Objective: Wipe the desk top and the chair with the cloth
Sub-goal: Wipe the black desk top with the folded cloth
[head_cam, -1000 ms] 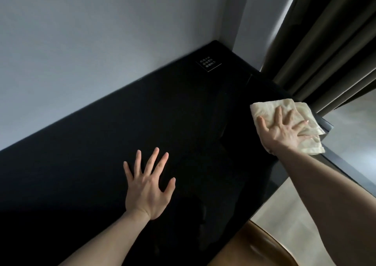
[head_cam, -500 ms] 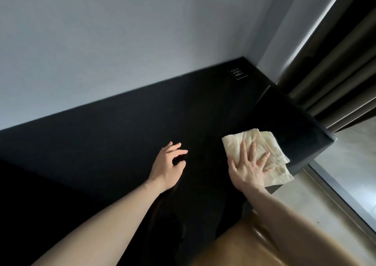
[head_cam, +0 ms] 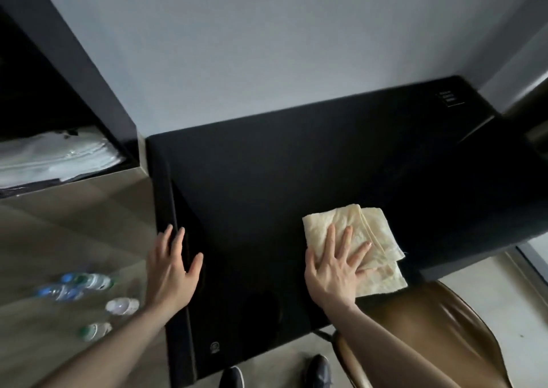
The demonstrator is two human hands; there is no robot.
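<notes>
Nearest, two dark shoes (head_cam: 317,370) stand on the floor at the near edge of the black surface (head_cam: 296,174), with the brown chair (head_cam: 427,334) just to the right, its seat tucked partly under that edge. The cream cloth (head_cam: 376,239), folded, lies on the right part of the surface; its lower corner reaches close to the near edge above the chair. The right hand (head_cam: 335,272) presses flat on the cloth's left half, fingers straight and spread, so this grip is open, not clutching. The left hand (head_cam: 172,272) rests at the surface's left edge, fingers extended over the raised side strip and thumb splayed onto the top; its grip is open too. Beyond both hands the top runs bare back to the grey wall (head_cam: 267,46), save a small label (head_cam: 447,98) in the far right corner. Left of the surface, blurred bottles (head_cam: 74,286) lie on a wooden counter (head_cam: 74,224) below a shelf of white linens (head_cam: 56,156). Since half a second ago the left hand has shifted from mid-surface to the left edge, and the cloth sits nearer the middle.
</notes>
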